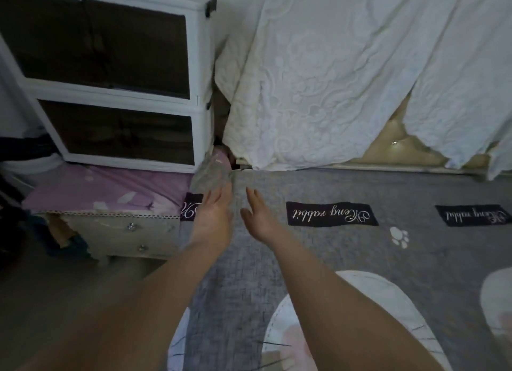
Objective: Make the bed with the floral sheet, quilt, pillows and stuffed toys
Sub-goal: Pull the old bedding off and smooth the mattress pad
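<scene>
Far left: a white-framed storage cabinet [110,93] with two dark doors, one above the other, stands on a purple floral cloth [105,187]. The cloth covers the top of a pale nightstand [116,237] that has two crystal knobs [131,226] and worn, peeling edges.

Centre left: your left hand [213,218] lies palm down on the grey sheet [360,259] at the bed's near-left corner, just beside the nightstand. Its fingers are straight and hold nothing. The fingertips reach a rumpled fold of the sheet's corner [210,173]; that area is blurred, so you cannot tell whether they touch it.

Centre: your right hand [259,218] lies just beside the left but apart from it, also palm down on the sheet. Its fingers are straight and close together, its thumb is spread, and it holds nothing.

Centre right: the grey sheet is spread flat over the mattress. It carries a black script label [331,214], a white paw print [399,237], a second label [472,215] and a large white rounded print [388,301], which your right forearm partly crosses.

Above and right: a white embossed cover [318,79] hangs over the head of the bed and meets the sheet's far edge. Between its folds shows a tan headboard [393,146] with a cracked surface.
</scene>
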`<state>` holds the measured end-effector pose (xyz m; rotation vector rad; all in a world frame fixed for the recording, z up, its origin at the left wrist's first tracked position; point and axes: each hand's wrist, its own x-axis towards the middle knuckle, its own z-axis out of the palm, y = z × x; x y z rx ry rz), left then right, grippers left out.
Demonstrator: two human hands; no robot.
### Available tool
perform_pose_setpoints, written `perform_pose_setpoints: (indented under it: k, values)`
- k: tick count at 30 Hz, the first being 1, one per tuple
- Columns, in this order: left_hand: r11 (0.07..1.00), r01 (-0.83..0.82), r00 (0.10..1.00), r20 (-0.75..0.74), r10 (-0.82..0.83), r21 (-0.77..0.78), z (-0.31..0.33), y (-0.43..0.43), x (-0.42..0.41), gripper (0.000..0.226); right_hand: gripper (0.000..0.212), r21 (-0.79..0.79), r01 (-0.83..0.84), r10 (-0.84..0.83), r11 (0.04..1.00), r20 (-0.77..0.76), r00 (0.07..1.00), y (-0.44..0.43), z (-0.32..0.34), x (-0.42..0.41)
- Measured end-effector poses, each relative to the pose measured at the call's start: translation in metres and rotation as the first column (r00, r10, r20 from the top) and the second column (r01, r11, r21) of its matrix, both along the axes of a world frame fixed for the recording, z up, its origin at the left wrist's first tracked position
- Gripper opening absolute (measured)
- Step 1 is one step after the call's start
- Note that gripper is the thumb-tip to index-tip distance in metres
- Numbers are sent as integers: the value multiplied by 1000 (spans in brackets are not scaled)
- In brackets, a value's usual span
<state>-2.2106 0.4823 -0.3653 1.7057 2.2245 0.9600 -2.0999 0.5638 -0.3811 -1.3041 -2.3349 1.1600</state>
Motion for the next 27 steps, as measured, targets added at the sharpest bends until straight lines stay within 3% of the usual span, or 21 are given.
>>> perform_pose_setpoints:
  k: [8,17,21,27]
  values:
    - [972,50,998,-12,-54,-232,-59,-51,21,65,62,9,37,-38,999,64,997,-45,-31,29]
    - [966,79,996,-8,-83,-246,-104,-79,22,72,65,151,-31,2,988,193,981,-85,-82,37]
    - [930,97,993,-22,-112,-354,-125,-94,22,72,70,181,21,-66,983,249,966,-106,-97,35]
    - [847,169,985,48,-168,-503,-163,-152,36,74,68,81,-5,-34,997,474,880,-175,-129,57]
